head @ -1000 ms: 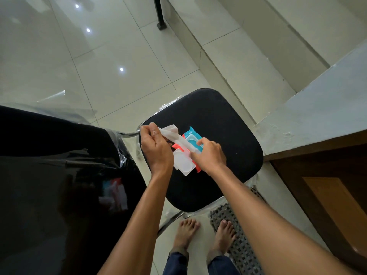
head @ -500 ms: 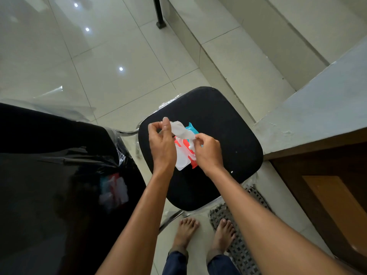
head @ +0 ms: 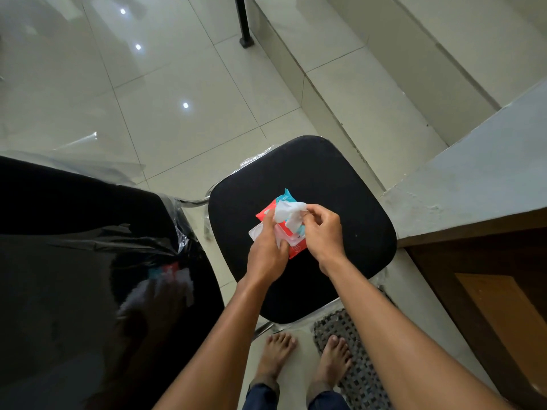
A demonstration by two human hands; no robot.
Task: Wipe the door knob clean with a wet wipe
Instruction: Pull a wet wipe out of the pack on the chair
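A red and blue wet wipe pack [head: 268, 209] with its clear lid flipped open lies on the black chair seat [head: 334, 184]. A crumpled white wet wipe [head: 288, 214] hangs just above the pack. My right hand [head: 321, 232] pinches its upper edge between thumb and fingers. My left hand [head: 266, 255] grips the wipe's lower part and covers the near half of the pack. No door knob is in view.
A glossy black chair back wrapped in plastic [head: 88, 261] fills the left. A grey ledge [head: 473, 173] and a brown wooden door [head: 488, 291] stand at the right. My bare feet [head: 278, 350] rest by a woven mat [head: 355, 365] on pale floor tiles.
The stretched wipe has come free of the pack and bunched up. My left hand moved right and down toward my right hand, and both now hold the wipe close together.
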